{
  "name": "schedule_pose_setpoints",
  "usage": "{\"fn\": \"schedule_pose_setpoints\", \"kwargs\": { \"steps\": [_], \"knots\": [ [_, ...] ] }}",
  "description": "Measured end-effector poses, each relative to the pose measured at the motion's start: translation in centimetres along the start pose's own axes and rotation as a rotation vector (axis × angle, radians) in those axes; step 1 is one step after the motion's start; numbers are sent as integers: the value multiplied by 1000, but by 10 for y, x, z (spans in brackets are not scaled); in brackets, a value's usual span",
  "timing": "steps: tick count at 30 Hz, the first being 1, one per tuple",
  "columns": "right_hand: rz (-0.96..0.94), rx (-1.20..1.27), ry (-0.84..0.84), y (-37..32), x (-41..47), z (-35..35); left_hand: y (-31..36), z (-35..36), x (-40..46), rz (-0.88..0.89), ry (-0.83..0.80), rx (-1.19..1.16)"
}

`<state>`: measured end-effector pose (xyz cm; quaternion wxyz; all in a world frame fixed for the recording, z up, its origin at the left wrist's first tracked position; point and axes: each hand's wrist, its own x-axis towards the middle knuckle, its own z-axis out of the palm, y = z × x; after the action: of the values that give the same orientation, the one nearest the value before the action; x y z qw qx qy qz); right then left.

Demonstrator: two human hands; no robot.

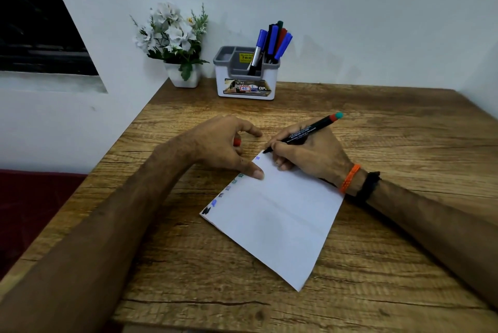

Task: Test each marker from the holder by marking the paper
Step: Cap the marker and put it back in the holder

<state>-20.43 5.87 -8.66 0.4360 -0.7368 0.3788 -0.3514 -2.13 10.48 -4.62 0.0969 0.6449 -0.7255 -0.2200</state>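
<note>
the right hand (310, 153) pinches a black marker (301, 133) in a writing grip, tip at the paper's (272, 214) far corner. the left hand (226, 144) curls round a red cap (237, 142), thumb pressing the paper's left edge. keep that thumb firm, stroke briefly beside the earlier marks. the holder (246, 77) stands by the table's (377, 265) far edge.

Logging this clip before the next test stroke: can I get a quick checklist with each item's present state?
1. Marker gripped by right hand: ok.
2. Tip at the paper's far corner: ok.
3. Left hand thumb pinning paper: ok.
4. Red cap kept in left hand: ok.
5. Space left near earlier marks: ok.
6. Tip touching paper: cannot tell.
</note>
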Motion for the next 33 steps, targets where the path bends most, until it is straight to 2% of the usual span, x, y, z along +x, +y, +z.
{"fn": "schedule_pose_setpoints", "kwargs": {
  "steps": [33],
  "knots": [
    [-42,-4,37,4,1,1,-3,1,3,15,9,-1]
  ]
}}
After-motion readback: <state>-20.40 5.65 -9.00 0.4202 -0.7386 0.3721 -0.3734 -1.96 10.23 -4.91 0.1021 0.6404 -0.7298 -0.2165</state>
